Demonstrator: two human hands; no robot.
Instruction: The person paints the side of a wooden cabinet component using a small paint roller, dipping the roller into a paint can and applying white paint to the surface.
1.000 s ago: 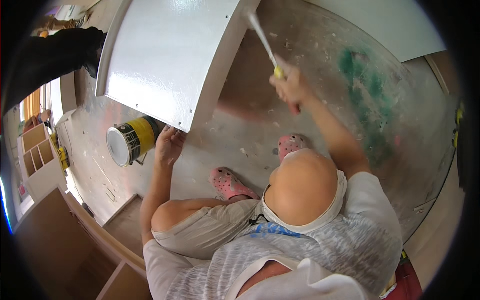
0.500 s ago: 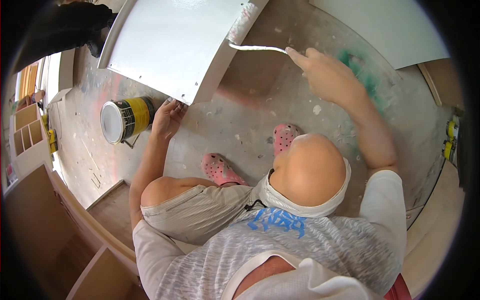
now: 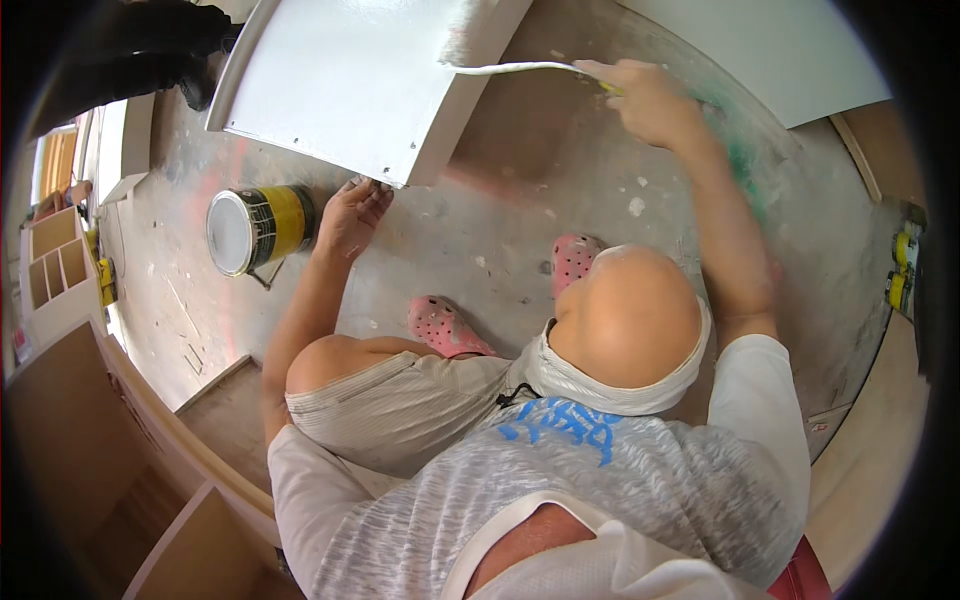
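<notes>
My right hand (image 3: 650, 105) is closed around the handle of a paint roller (image 3: 520, 68); a bit of yellow shows at its fingers. The roller's wet, blurred sleeve rests on the upper face of a glossy white panel (image 3: 330, 85), close to its right edge. A raised strip runs along the panel's left side, and small dark spots dot its near edge. Below the near corner, my left hand (image 3: 352, 215) has its fingers bent against the panel's underside, gripping it there. Its fingertips are partly hidden by the panel.
A yellow and black paint can (image 3: 275, 225) stands left of my left hand. Another pale panel (image 3: 770, 60) lies at upper right. Unpainted wooden cabinets (image 3: 70, 430) line the lower left. A person's dark-clothed legs (image 3: 130, 70) are at upper left. My pink clogs (image 3: 440, 325) rest on the paint-stained floor.
The roller has shifted left from the panel's right edge onto its face. My right hand has moved up and slightly right. My left hand stays at the corner.
</notes>
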